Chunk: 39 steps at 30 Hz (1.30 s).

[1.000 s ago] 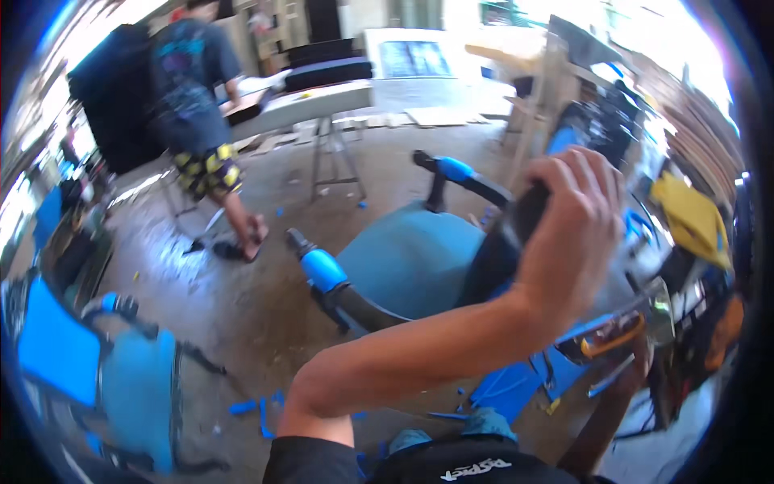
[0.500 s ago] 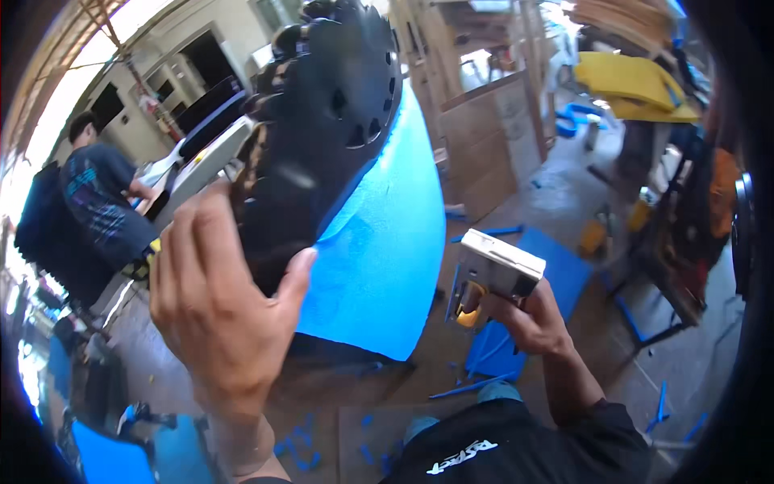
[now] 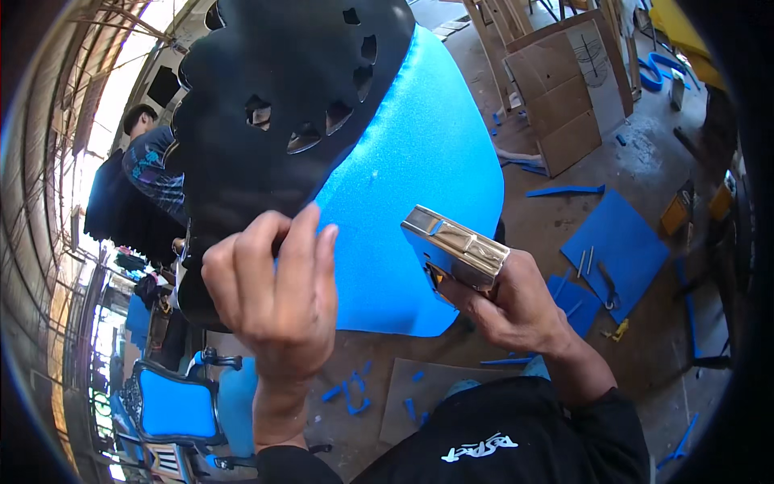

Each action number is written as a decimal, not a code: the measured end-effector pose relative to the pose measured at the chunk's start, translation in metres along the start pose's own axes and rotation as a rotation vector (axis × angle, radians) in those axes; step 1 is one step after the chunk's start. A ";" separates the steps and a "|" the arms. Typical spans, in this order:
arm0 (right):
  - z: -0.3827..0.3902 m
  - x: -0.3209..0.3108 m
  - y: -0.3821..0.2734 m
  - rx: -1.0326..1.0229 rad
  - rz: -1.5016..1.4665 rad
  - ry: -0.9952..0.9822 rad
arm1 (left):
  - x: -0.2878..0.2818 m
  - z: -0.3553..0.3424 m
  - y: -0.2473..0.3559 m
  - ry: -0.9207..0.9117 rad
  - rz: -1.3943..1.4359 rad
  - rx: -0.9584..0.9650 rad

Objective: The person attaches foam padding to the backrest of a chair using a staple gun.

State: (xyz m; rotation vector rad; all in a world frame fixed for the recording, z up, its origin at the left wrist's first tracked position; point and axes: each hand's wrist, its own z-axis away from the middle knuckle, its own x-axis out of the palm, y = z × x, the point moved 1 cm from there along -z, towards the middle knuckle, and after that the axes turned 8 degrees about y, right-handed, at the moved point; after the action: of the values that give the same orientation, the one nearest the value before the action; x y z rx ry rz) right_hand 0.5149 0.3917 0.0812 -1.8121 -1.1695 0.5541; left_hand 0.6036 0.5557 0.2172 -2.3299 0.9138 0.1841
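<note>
While the right hand (image 3: 520, 310) grips a staple gun (image 3: 461, 248), the left hand (image 3: 278, 298), its hold unclear, seemingly positions blue sheeting (image 3: 423, 153) whose edge needs steadying.

Holds the left forearm (image 3: 278, 415) nearly upright, with the wrist about in line and the back of the left hand (image 3: 278, 302) facing the camera. Bends the left fingers (image 3: 254, 258) at the knuckles in a loose curl, with the index finger (image 3: 301, 234) reaching up straighter than the rest and the thumb (image 3: 326, 252) close beside it. Slants the right forearm (image 3: 584, 373) up and leftward from the lower right. Curls the right hand (image 3: 512, 302) into a closed grip, roughly level with the left, well apart from it
</note>
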 end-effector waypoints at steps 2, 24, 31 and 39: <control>-0.004 0.001 0.002 -0.026 0.011 -0.004 | 0.011 -0.001 0.004 0.000 -0.039 0.009; -0.062 -0.001 -0.015 -0.089 0.205 -0.095 | 0.030 -0.007 0.018 -0.100 -0.222 -0.012; -0.064 0.003 -0.008 -0.085 0.196 -0.104 | 0.029 0.005 0.009 -0.047 -0.157 0.007; -0.059 -0.003 -0.010 -0.042 0.212 -0.085 | 0.030 0.014 0.005 -0.054 -0.205 0.077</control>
State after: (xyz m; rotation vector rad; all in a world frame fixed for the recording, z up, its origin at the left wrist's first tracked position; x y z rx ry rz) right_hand 0.5524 0.3652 0.1191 -1.9786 -1.0574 0.7399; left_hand 0.6239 0.5439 0.1935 -2.3168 0.6397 0.1244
